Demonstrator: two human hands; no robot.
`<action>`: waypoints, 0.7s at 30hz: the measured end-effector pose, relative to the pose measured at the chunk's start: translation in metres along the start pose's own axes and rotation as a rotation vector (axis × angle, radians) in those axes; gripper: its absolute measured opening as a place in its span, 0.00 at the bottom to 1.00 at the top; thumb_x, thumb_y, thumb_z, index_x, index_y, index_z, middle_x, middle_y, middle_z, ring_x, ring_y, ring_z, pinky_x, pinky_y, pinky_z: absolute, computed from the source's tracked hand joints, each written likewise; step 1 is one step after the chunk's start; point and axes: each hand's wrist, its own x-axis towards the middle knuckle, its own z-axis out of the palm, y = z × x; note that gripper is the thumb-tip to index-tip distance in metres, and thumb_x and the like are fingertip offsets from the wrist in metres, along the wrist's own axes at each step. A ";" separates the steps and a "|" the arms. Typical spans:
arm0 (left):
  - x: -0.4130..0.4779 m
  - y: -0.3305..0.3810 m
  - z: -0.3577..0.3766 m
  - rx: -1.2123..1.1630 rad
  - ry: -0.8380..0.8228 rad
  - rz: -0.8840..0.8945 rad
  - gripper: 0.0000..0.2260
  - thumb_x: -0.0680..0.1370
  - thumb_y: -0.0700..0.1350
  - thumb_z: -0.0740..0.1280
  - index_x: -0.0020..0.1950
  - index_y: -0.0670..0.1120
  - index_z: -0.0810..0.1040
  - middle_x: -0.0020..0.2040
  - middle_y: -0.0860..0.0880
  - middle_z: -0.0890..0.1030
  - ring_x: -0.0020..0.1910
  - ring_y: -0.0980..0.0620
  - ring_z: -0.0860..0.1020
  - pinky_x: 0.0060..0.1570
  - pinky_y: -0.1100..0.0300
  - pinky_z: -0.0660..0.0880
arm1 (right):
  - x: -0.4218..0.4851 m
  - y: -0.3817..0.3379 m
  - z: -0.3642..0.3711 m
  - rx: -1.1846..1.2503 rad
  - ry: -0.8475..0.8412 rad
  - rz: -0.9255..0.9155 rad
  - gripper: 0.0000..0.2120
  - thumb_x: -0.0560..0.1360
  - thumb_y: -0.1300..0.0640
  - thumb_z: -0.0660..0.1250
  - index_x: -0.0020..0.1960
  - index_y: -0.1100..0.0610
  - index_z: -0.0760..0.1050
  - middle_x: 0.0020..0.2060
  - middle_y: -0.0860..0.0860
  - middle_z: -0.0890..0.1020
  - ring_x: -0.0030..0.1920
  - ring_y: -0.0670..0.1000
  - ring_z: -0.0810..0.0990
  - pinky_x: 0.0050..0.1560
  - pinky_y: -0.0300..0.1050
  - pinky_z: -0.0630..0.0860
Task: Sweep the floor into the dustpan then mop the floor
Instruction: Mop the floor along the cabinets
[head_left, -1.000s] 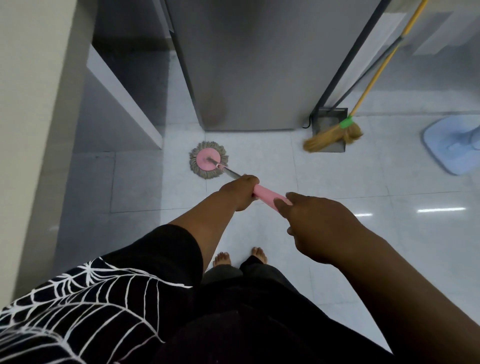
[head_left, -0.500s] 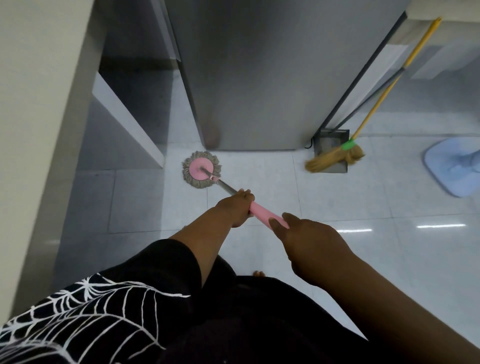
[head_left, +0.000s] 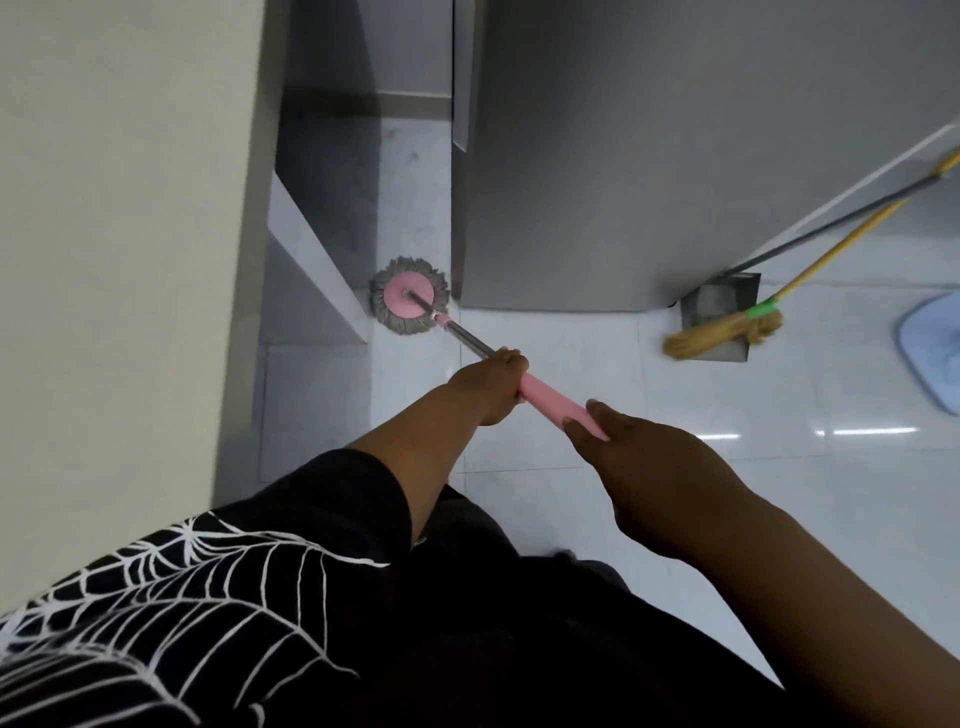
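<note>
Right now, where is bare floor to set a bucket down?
Bare white tiles lie between the round pink mop head and the straw broom on the grey dustpan. The narrow gap left of the grey cabinet is crowded.

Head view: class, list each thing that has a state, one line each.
Mop head: flat on the floor, beside the grey cabinet corner.
Left hand: grips the mop handle.
Right hand: grips the handle's end.
Dustpan: on the floor, unheld.
Broom: leaning, bristles over the dustpan.

Tight gap at 11 o'clock between grey metal cabinet and low white ledge; yellow straw broom blocks 2, white tile floor open at 3.
</note>
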 end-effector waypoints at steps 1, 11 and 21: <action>0.003 -0.011 -0.006 0.004 -0.004 -0.002 0.17 0.81 0.47 0.62 0.67 0.42 0.66 0.68 0.43 0.68 0.64 0.43 0.73 0.58 0.47 0.74 | 0.010 -0.005 -0.007 0.006 0.001 0.000 0.35 0.75 0.62 0.62 0.78 0.53 0.53 0.75 0.58 0.61 0.57 0.56 0.78 0.50 0.48 0.77; 0.029 -0.048 -0.039 -0.009 -0.004 -0.073 0.20 0.81 0.44 0.62 0.71 0.41 0.64 0.75 0.43 0.62 0.74 0.43 0.64 0.66 0.47 0.69 | 0.064 0.000 -0.028 0.043 0.022 -0.049 0.35 0.75 0.60 0.64 0.78 0.55 0.53 0.76 0.59 0.58 0.62 0.56 0.76 0.55 0.46 0.76; 0.049 -0.035 -0.065 -0.032 0.007 -0.130 0.15 0.80 0.46 0.64 0.64 0.42 0.69 0.64 0.43 0.72 0.60 0.44 0.75 0.58 0.47 0.75 | 0.079 0.041 -0.056 0.046 0.002 -0.129 0.33 0.76 0.62 0.62 0.78 0.55 0.53 0.76 0.60 0.59 0.54 0.56 0.80 0.48 0.45 0.75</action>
